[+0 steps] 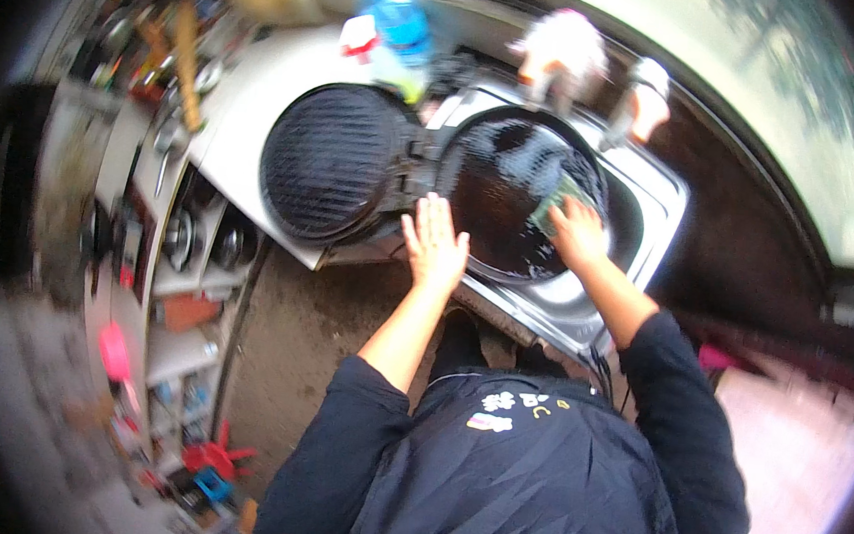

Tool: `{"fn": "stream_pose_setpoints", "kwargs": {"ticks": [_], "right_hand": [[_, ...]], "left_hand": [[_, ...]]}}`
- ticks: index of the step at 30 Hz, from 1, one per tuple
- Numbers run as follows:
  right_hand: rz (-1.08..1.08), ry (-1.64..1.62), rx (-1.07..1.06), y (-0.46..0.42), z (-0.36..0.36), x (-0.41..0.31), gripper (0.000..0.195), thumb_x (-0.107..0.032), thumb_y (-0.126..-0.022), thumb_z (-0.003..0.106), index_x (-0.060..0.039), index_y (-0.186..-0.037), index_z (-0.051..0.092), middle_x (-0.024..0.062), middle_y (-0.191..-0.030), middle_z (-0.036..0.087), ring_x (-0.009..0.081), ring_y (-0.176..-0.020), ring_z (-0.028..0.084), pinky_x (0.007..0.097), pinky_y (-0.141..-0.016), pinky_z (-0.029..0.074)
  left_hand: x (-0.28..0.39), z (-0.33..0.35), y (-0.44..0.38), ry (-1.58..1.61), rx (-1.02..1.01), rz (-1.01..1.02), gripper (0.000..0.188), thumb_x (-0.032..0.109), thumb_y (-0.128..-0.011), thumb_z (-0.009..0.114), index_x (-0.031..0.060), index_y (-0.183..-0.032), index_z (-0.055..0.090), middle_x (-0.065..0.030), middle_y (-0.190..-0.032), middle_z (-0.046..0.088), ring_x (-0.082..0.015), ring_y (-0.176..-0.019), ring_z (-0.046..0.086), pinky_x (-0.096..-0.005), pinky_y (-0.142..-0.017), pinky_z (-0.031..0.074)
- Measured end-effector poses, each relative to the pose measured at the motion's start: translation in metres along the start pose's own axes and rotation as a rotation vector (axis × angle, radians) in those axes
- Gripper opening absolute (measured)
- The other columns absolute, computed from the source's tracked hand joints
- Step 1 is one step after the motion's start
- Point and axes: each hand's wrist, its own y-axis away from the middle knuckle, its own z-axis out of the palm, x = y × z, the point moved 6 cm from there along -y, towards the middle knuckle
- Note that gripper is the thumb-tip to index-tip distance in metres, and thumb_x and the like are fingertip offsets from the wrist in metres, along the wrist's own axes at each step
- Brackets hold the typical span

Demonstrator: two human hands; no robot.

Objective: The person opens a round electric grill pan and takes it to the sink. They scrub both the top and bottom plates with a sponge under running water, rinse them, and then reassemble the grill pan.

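Observation:
A round black two-plate electric griddle lies opened flat, its ridged half (pixel 330 161) over the white counter and its wet, smooth half (pixel 493 197) over the sink. My right hand (pixel 579 230) presses a green scouring pad (pixel 556 206) against the right side of the wet plate, which holds dark liquid and some foam. My left hand (pixel 436 245) is spread flat, palm down, by the near rim close to the hinge (pixel 416 164), with nothing in it.
A stainless steel sink (pixel 651 187) lies under the wet plate. Behind stand a blue-topped bottle (pixel 401 28), a white bottle with a red part (pixel 360 40) and two whitish items (pixel 564 52) on the ledge. Open shelves (pixel 179 353) with kitchenware are at the left.

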Motion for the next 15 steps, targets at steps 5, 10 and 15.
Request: {"fn": "stream_pose_setpoints", "kwargs": {"ticks": [5,10,15], "right_hand": [[0.124,-0.131,-0.106,-0.022,0.000,0.024,0.017,-0.006,-0.079,0.050,-0.0095,-0.095,0.058,0.0181,-0.090,0.059,0.0369,-0.087,0.060,0.0460,-0.075,0.047],[-0.015,-0.546,0.029,-0.055,-0.037,0.007,0.026,-0.003,-0.078,0.058,-0.0065,-0.104,0.063,0.0182,-0.097,0.063,0.0360,-0.093,0.059,0.0403,-0.084,0.047],[-0.178,-0.100,0.065,-0.078,-0.043,-0.028,0.024,-0.005,-0.073,0.058,-0.0138,-0.092,0.069,0.0097,-0.083,0.060,0.0297,-0.084,0.060,0.0394,-0.073,0.048]], "left_hand": [[-0.017,-0.016,0.019,0.258,0.101,-0.118,0.074,0.034,-0.080,0.063,0.0004,-0.138,0.032,-0.0173,-0.147,0.023,-0.0299,-0.138,0.020,-0.0528,-0.112,0.010],[-0.054,-0.033,0.033,0.309,0.185,-0.246,0.073,0.028,-0.078,0.065,-0.0005,-0.136,0.033,-0.0207,-0.145,0.023,-0.0345,-0.136,0.021,-0.0540,-0.111,0.010],[-0.104,-0.044,0.036,0.288,0.312,-0.366,0.061,0.026,-0.078,0.064,0.0019,-0.130,0.043,-0.0208,-0.139,0.031,-0.0371,-0.132,0.025,-0.0547,-0.110,0.012]]}}
